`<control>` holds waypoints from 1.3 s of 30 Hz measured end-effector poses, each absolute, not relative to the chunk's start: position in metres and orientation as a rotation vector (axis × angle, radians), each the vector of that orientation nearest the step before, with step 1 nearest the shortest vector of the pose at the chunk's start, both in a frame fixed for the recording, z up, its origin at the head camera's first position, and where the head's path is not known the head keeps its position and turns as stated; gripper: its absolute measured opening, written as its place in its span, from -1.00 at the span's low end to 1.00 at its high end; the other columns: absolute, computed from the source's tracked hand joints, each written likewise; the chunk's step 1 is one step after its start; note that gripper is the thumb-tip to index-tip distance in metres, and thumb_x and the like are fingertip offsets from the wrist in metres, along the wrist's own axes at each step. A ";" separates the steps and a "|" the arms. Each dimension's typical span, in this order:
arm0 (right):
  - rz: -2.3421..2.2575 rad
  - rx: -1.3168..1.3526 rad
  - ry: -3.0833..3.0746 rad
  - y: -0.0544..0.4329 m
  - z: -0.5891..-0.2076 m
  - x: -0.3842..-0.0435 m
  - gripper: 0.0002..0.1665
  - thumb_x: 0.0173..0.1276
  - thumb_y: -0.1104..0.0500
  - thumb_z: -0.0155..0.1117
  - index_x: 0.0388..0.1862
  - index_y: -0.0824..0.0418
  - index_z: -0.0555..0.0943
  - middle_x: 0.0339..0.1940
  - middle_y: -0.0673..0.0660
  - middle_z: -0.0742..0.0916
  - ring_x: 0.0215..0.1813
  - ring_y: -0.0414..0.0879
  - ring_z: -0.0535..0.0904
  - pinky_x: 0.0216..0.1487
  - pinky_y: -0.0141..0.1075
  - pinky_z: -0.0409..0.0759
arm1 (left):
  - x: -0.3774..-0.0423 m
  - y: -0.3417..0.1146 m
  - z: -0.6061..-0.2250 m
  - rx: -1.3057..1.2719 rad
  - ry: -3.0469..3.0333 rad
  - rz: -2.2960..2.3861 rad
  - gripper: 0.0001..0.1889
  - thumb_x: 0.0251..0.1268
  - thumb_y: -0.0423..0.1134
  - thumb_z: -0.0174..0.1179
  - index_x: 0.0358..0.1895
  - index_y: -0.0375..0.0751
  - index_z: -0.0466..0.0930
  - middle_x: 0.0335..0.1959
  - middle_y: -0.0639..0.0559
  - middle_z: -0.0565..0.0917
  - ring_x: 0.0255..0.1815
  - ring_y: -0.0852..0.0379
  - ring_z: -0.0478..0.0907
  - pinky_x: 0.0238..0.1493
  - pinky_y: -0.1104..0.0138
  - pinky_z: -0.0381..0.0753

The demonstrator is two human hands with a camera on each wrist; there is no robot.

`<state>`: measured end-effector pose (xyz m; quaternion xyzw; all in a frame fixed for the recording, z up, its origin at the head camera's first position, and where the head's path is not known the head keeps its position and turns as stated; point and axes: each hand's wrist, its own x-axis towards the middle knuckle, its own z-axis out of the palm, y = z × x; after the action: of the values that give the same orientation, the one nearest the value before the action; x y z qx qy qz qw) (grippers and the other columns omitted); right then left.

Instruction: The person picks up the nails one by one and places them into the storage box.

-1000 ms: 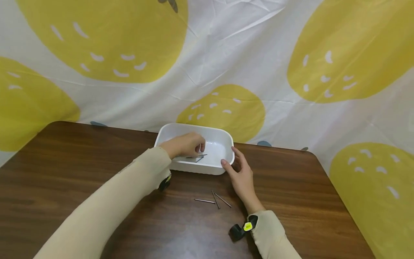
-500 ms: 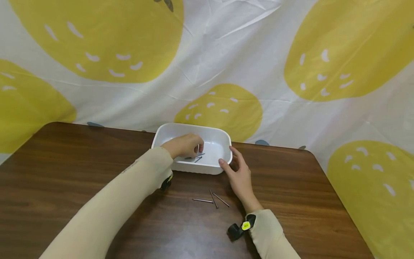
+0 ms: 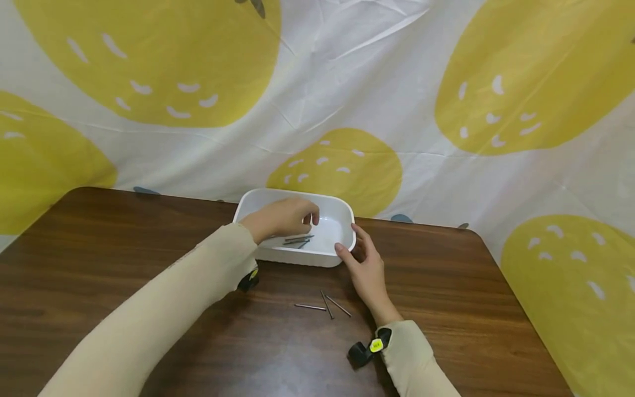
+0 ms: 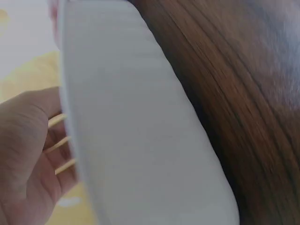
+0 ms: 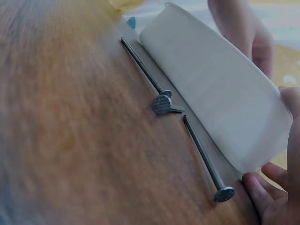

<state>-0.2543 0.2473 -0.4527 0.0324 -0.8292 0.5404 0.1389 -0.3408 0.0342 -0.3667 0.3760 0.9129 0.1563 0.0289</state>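
Observation:
A white rectangular tray (image 3: 297, 257) stands at the table's back edge, with several steel nails (image 3: 299, 240) lying in its near part. My left hand (image 3: 290, 216) hovers over the tray above those nails, fingers loosely bent, and no nail shows in it. In the left wrist view the tray's wall partly covers the fingers. My right hand (image 3: 368, 273) grips the tray's right end, thumb on the near rim and fingers round the outer side. Three more nails lie on the table in front of the tray, one a flat-headed nail (image 5: 206, 161) seen close in the right wrist view.
The brown wooden table (image 3: 446, 309) carries the tray and loose nails. Behind it hangs a white cloth (image 3: 377, 77) with yellow fruit shapes, close to the tray's back. A black wrist camera (image 3: 362, 353) sits at my right cuff.
My left hand has risen from the nails in the tray, uncovering more of them. The right hand keeps its grip on the tray. The nails on the table have not moved.

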 end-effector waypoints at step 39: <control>1.576 0.080 -2.411 0.260 -0.453 -0.254 -0.25 0.38 -0.05 0.37 0.50 -0.02 0.37 0.25 0.26 0.68 0.25 0.09 0.64 0.27 0.01 0.54 | -0.216 0.042 -0.380 1.298 2.767 0.469 -0.76 0.14 -0.29 0.34 -0.09 -0.08 0.72 -0.18 0.08 0.72 -0.17 0.15 0.63 -0.05 0.23 0.64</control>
<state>-0.2537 0.2595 -0.4530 0.0274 -0.8296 0.5423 0.1299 -0.2162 0.0421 -0.3795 0.4197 0.8946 0.1515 0.0248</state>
